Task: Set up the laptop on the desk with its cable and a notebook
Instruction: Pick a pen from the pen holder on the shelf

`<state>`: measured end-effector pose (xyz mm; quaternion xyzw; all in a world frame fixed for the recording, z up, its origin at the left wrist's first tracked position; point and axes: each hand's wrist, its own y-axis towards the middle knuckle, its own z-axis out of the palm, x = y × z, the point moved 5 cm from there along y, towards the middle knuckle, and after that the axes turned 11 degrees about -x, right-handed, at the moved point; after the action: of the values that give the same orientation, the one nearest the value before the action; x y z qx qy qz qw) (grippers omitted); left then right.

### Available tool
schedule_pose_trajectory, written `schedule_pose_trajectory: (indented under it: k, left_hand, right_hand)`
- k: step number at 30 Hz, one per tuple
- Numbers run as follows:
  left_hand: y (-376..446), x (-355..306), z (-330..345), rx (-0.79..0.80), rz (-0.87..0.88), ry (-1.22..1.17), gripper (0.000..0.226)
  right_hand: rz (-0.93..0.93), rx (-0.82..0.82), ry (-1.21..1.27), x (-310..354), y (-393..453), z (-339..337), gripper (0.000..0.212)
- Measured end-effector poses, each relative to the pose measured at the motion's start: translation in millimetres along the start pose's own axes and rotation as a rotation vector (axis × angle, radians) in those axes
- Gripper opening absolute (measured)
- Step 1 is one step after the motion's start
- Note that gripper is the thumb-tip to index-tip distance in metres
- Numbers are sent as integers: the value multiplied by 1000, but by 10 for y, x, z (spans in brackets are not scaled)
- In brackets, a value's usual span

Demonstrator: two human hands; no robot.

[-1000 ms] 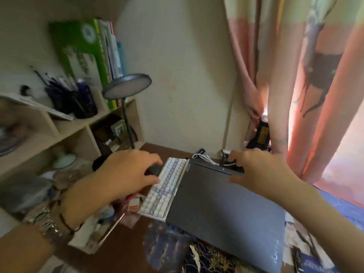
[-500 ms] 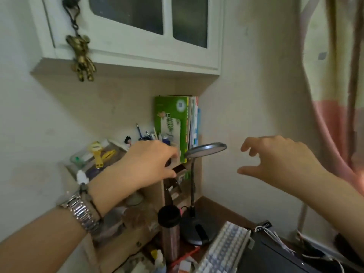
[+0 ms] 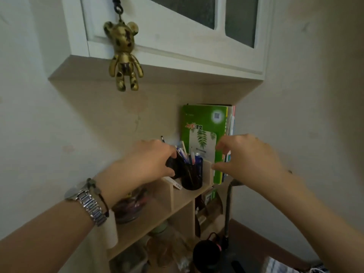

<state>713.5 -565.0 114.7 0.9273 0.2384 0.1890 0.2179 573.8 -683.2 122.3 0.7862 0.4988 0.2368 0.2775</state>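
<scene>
Upright books stand on the top shelf, fronted by a green-covered book (image 3: pixel 202 123) with a pale leaf-print notebook (image 3: pixel 202 144) leaning against it. My right hand (image 3: pixel 250 158) is raised in front of the books' right edge, thumb and fingers apart around the spines and closed on nothing. My left hand (image 3: pixel 145 164) reaches the left one of two black pen holders (image 3: pixel 192 174). Its thumb and fingers lie on either side of that cup, and a firm hold cannot be made out. The laptop and its cable are out of view.
A wooden shelf unit (image 3: pixel 177 196) with cluttered compartments stands against the wall. Above hangs a white cabinet (image 3: pixel 177 46) with a gold bear charm (image 3: pixel 124 54). Below are a lamp stem (image 3: pixel 228 209), a black tumbler (image 3: pixel 204 253) and a keyboard corner (image 3: pixel 279 265).
My view has swung up from the desk to the shelf. Both hands left the laptop and keyboard and rose to the top shelf, the right one closing in on the books.
</scene>
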Motion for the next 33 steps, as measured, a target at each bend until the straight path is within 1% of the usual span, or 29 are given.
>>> schedule_pose_trajectory:
  k: [4,9,14,20,23,29,33]
  left_hand:
    - [216,188,257,8,20,-30,47]
    - [325,212,645,31,87,-63,47]
    - [331,146,899,14,143,-141,42]
    - [316,84,1077,-22,154,-200,40]
    - [322,90,1107,-27,146,-228,40]
    - [323,128,1131,-37,131,-265,39]
    - [325,144,1135,-43,117,-273,39]
  right_hand:
    - [54,7,55,72,343,431,40]
    - [162,-12,117,6,534,1005,44]
    - [232,-47,142,-92,580,1447,37]
    - [276,-78,197,-166,684,1783,34]
    - [260,-87,218,-192,728,1900,32]
    - [254,-85,215,-197,836,2030,31]
    - [246,-83,207,-205,875,2067,25]
